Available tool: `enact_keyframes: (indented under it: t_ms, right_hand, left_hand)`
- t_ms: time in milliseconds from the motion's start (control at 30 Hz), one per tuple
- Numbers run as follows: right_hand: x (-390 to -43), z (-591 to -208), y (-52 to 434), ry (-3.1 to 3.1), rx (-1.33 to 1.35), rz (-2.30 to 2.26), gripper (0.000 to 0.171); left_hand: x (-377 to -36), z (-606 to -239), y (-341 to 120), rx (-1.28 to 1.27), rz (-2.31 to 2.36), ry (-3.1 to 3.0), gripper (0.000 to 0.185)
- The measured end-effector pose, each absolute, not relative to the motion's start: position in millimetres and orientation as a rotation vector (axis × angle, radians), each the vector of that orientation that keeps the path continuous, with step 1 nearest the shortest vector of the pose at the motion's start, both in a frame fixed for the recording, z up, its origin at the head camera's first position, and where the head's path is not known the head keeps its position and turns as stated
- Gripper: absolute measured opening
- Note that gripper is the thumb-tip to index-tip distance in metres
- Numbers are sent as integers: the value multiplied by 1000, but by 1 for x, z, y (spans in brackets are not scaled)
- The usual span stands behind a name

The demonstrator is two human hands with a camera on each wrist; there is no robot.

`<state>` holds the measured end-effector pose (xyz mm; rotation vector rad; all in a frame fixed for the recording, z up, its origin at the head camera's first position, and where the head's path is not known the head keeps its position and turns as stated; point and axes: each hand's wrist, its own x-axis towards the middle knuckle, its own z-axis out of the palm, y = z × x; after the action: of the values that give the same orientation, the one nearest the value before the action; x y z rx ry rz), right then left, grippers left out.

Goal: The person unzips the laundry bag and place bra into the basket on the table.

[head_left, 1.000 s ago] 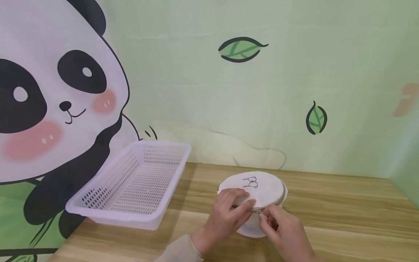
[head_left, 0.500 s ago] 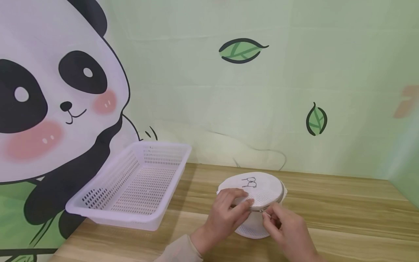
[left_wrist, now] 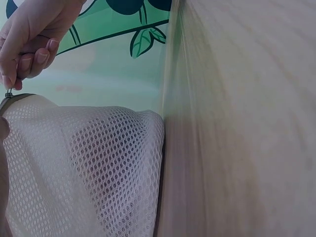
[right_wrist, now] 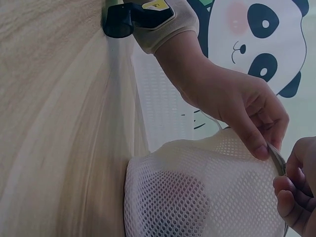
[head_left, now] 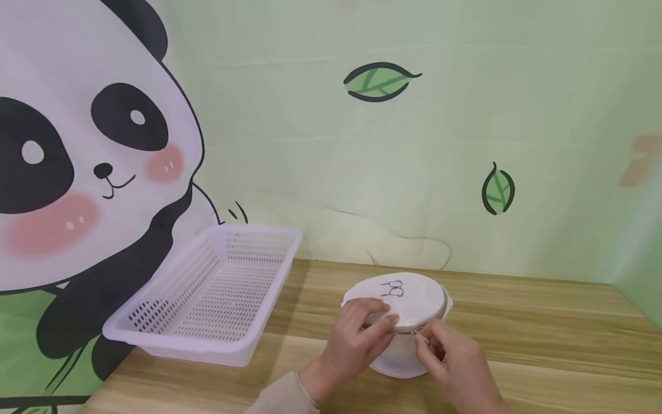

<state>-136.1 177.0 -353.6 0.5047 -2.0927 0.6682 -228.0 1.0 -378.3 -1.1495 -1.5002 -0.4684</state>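
Wooden tabletop [head_left: 543, 339], seen from above and in front. Nearest: right hand [head_left: 455, 359] pinching the zipper pull [left_wrist: 9, 93] at the front rim of the white mesh laundry pouch [head_left: 408, 310]; left hand [head_left: 359, 339] curled over the pouch's near-left edge, thumb and fingers gripping it. Pouch upright at mid-table, printed lid upward. Farther left: white perforated basket [head_left: 207, 299]. Beyond: green backdrop with panda [head_left: 77, 161] and leaves [head_left: 380, 80].

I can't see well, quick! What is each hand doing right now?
Left hand: fingers curled over the rim of the white mesh bag, gripping it.
Right hand: fingers pinch the zipper pull on the bag's edge.
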Motion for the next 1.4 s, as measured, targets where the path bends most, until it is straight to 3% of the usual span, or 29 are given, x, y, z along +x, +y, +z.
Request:
enact_keyframes:
  t_ms: [1400]
  right_hand:
    - [-136,-348,182,-2096,429,667,28]
  left_hand:
    - [-237,-378,-8,-1168,-571,-1547,19]
